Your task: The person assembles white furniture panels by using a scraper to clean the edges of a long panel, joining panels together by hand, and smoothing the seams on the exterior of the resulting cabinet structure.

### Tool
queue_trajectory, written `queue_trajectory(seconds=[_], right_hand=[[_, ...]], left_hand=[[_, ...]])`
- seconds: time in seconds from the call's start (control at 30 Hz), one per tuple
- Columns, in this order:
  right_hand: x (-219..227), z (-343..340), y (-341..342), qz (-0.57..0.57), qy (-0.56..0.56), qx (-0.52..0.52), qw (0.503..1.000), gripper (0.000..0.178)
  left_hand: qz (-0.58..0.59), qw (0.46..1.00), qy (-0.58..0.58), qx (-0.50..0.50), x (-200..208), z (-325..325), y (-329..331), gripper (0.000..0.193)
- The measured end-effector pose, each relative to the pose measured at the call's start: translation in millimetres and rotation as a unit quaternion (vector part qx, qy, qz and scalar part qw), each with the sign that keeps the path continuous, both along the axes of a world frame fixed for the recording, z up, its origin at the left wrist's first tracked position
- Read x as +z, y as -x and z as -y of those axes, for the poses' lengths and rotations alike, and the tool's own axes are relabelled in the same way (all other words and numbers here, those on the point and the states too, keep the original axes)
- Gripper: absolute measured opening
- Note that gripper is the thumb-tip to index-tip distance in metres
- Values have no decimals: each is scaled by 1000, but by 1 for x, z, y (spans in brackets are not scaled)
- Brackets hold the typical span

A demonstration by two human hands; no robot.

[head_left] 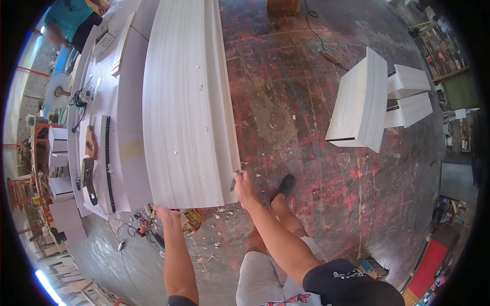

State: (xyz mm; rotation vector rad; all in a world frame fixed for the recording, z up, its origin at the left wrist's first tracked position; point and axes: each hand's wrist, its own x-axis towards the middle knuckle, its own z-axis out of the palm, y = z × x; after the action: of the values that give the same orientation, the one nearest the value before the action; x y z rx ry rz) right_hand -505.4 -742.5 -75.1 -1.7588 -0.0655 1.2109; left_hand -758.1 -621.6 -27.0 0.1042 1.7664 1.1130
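Note:
A long white wood-grain panel (178,117) with a stepped right edge stretches away from me, small pale scraps scattered over it. At its near left corner, my left hand (167,214) grips the end edge, its fingers partly hidden there. By the near right corner, my right hand (244,188) is closed on a small flat grey strip (233,183), perhaps a blade, held against the panel's right edge. The strip's exact kind is too small to make out.
Left of the panel, a pale worktop (133,102) carries a hand saw (91,143), a corded power tool (84,95) and a dark strip (107,163). Finished drawer-like boxes (360,99) stand on the right floor. Tools and cables (145,227) lie below; another person (71,20) stands far left.

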Motion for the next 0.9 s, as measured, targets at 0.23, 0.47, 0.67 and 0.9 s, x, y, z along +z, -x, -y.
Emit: queue_trajectory(seconds=[0.23,0.47,0.67,0.9], right_hand=[[1,39,-78,11,46,-14,999,39],[8,98,-208,56,36,-73,995,34],[25,120,-283,107,60,-73,990,28],[26,130,-298,104,56,-45,992,34]], left_hand=[[143,988,-50,10,-5,55,-52,64],[191,972,97,101,25,131,-184,61],[262,951,144,84,20,178,-242,54],[237,956,159,62,28,184,-261,51]])
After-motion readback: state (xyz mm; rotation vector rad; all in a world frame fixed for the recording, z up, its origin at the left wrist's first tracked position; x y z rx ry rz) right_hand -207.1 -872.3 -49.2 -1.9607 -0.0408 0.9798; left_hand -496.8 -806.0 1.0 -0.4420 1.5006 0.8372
